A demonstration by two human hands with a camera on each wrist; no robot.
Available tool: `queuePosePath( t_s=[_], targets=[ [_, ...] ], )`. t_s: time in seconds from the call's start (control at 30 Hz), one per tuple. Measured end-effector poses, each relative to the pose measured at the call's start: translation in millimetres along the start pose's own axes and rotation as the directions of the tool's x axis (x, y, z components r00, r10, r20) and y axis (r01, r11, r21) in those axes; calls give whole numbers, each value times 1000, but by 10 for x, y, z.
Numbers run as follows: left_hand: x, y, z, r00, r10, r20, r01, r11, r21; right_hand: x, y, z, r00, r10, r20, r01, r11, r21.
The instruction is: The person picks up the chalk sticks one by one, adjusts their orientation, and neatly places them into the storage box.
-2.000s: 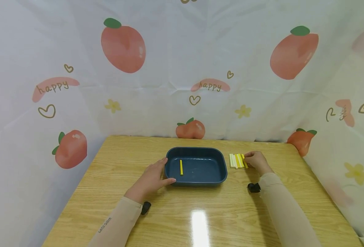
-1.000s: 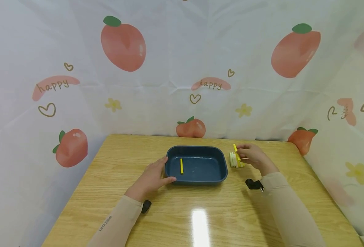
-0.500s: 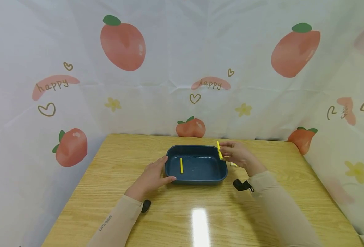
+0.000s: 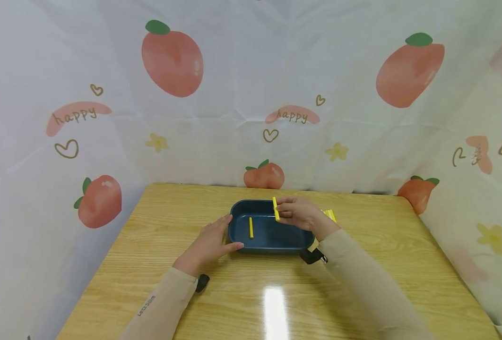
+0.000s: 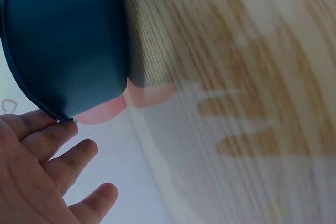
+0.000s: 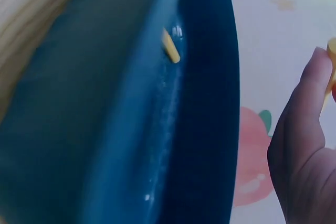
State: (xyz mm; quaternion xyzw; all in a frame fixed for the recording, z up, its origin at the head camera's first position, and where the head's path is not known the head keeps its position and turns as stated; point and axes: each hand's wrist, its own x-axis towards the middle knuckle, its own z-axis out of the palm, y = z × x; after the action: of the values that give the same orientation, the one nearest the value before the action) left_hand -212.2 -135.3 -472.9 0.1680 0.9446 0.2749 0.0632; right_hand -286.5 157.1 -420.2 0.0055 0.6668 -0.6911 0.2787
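Observation:
In the head view my right hand (image 4: 300,215) pinches a yellow chalk stick (image 4: 275,209) between thumb and fingers, above the right half of a dark blue tub (image 4: 268,249). The chalk is held nearly upright, its top leaning slightly left. Another yellow chalk stick (image 4: 251,228) lies on the tub's floor at the left. My left hand (image 4: 208,243) rests against the tub's left end, thumb at the front rim. In the left wrist view, extended fingers (image 5: 52,142) touch the tub's rim. The right wrist view catches only an end of the held chalk at its right edge.
More chalk sticks (image 4: 330,215), white and yellow, lie right of the tub, mostly hidden behind my right hand. Black wrist devices (image 4: 312,256) show beneath both sleeves. Behind the wooden table (image 4: 234,302) hangs a white cloth (image 4: 234,85) printed with peaches.
My right hand took a yellow chalk stick from the row on the right, lifted it and carried it left over the tub. My left hand stayed at the tub's left end.

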Motion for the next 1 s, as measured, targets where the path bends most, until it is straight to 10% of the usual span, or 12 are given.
queuePosePath(
  t_s=[0.5,1.0],
  targets=[
    [-22,38,-10,1000,-8,-2,8,1000,0,347,-180,68,966,105,237,-84,992,-95],
    [-24,14,27,1000,0,-15,0,1000,-6,578,-28,164,948,283,149,-232,929,-288]
  ],
)
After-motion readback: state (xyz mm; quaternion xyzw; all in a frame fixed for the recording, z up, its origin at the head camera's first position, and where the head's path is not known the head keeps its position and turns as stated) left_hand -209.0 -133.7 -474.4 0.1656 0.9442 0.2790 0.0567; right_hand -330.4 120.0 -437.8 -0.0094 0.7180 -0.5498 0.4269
